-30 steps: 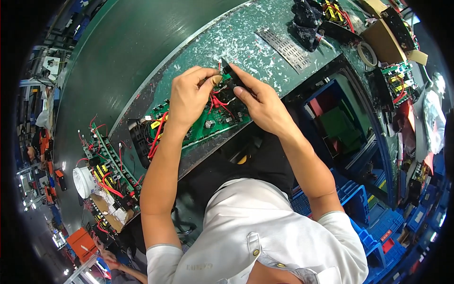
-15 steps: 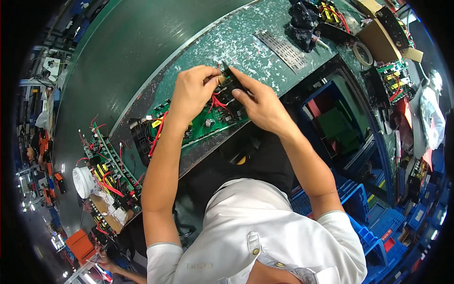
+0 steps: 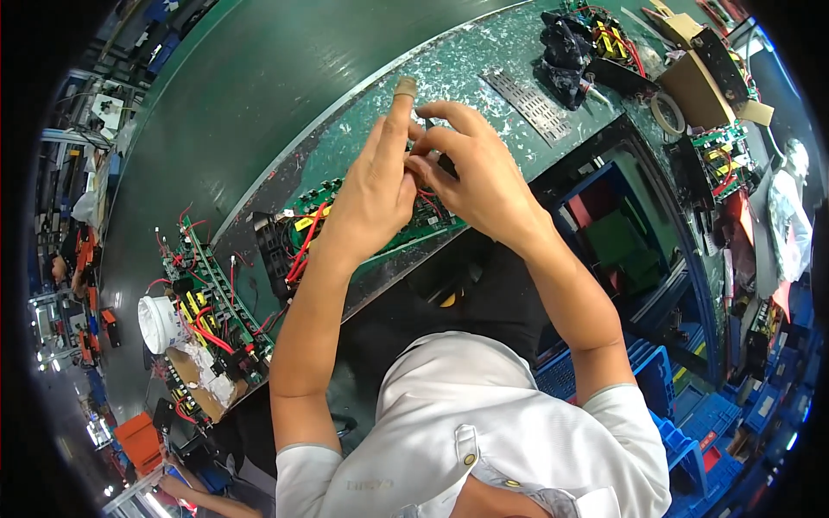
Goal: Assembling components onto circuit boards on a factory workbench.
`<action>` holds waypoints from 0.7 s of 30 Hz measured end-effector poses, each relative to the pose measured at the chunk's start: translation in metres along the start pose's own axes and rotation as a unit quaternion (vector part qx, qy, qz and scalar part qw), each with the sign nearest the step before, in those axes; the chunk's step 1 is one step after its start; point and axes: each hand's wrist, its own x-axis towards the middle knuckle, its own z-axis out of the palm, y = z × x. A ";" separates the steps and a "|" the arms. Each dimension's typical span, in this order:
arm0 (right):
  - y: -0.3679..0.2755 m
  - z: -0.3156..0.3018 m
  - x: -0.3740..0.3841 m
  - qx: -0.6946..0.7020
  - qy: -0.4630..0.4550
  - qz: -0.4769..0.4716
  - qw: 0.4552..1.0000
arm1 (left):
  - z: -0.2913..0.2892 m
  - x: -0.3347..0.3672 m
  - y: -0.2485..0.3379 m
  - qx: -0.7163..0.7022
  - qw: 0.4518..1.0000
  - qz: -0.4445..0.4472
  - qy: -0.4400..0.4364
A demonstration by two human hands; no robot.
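My left hand is over a green circuit board, its index finger stretched up with a tan covering on the tip. Its thumb side is close against the fingertips of my right hand. That right hand is bent with thumb and forefinger drawn together; whatever they pinch is too small or hidden to make out. Red wires and yellow-wrapped parts show at the board's left end, beside a black housing. Both hands cover the board's middle and the dark piece there.
More boards with wires lie at the left, beside a white tub. A slotted metal strip, a black cloth-like bundle and a tape roll are at the far right. Blue crates stand low right.
My left index finger has straightened upward, away from its earlier pinch. My right hand has let its grip on the dark upright piece go and curled its fingers toward the left hand.
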 end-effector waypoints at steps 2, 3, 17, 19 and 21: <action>-0.003 -0.002 -0.001 0.008 0.011 0.029 0.999 | 0.003 0.002 0.001 0.018 0.999 0.026 0.017; -0.002 0.000 -0.002 0.007 0.010 0.031 0.999 | 0.005 0.003 0.002 0.039 0.997 0.052 0.035; 0.022 0.011 -0.018 0.178 0.037 0.215 0.960 | 0.005 0.001 -0.010 -0.008 0.997 -0.056 0.047; 0.025 0.011 -0.020 0.217 0.016 0.242 0.946 | 0.004 0.002 -0.009 0.025 0.998 -0.025 0.053; 0.030 0.008 -0.020 0.261 -0.006 0.264 0.928 | 0.004 0.001 -0.009 0.026 0.998 -0.012 0.055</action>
